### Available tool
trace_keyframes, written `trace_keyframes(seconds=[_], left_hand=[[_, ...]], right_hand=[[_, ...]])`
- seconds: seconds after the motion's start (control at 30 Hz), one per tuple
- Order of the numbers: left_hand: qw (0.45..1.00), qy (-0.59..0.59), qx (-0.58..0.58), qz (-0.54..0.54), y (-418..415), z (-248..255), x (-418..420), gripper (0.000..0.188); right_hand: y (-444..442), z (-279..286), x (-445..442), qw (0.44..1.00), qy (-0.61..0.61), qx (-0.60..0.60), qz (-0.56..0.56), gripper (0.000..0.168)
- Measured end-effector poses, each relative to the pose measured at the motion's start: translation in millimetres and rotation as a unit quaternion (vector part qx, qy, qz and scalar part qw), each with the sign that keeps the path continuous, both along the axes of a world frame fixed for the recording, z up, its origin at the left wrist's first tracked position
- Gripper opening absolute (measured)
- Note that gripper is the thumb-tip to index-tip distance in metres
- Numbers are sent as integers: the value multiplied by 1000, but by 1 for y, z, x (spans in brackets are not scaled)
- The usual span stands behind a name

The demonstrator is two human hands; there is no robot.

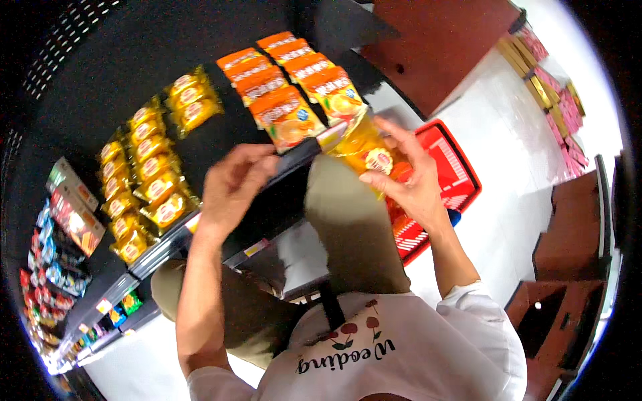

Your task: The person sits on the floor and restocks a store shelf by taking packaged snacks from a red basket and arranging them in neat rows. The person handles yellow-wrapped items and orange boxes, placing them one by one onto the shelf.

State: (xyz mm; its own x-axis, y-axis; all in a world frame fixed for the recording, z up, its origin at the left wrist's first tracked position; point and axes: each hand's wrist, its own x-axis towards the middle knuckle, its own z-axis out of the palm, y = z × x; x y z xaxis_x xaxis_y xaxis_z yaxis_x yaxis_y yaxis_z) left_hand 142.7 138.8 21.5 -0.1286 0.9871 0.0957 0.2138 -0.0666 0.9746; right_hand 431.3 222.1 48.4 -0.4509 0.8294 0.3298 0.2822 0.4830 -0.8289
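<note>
My right hand (419,183) grips a yellow film-wrapped snack pack (366,150) between thumb and fingers, above my bent knee and just off the shelf. Blurred, with its fingers curled, my left hand (238,185) is at the shelf's front edge (301,154). Whether it pinches anything is hidden. Beyond the fingertips lie two rows of orange snack bags (286,115), overlapping front to back. Left of that hand, similar yellow packs (163,188) line up in rows on the black shelf (215,145), with a shorter row (193,103) set further back.
Partly behind my right hand, a red plastic basket (459,168) stands on the white floor (494,145). Boxes (77,215) and other packets (50,280) fill the shelf's left end. A lower shelf (256,248) runs beneath. Pink and gold packages (556,105) lie at far right.
</note>
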Motion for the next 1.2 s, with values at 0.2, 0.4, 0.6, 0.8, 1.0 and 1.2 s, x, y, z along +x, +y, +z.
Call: trace_keyframes(seconds=[0.2, 0.4, 0.6, 0.8, 1.0, 1.2], left_hand=[[988, -136, -13, -67, -5, 4, 6, 40], [982, -180, -9, -47, -17, 9, -6, 37], [983, -183, -11, 8, -18, -3, -12, 30], [974, -216, -10, 71, -20, -6, -16, 32], [970, -188, 21, 150, -18, -3, -14, 33], [951, 72, 62, 293, -8, -22, -27, 38]], right_hand=[[-7, 13, -71, 980, -70, 130, 134, 72], [-7, 13, -104, 970, -100, 155, 159, 76], [-5, 2, -114, 969, -82, 142, 187, 74], [-7, 1, -111, 986, -40, 56, 152, 74], [7, -27, -122, 989, 53, -16, 136, 57], [28, -26, -154, 986, 36, -47, 157, 51]])
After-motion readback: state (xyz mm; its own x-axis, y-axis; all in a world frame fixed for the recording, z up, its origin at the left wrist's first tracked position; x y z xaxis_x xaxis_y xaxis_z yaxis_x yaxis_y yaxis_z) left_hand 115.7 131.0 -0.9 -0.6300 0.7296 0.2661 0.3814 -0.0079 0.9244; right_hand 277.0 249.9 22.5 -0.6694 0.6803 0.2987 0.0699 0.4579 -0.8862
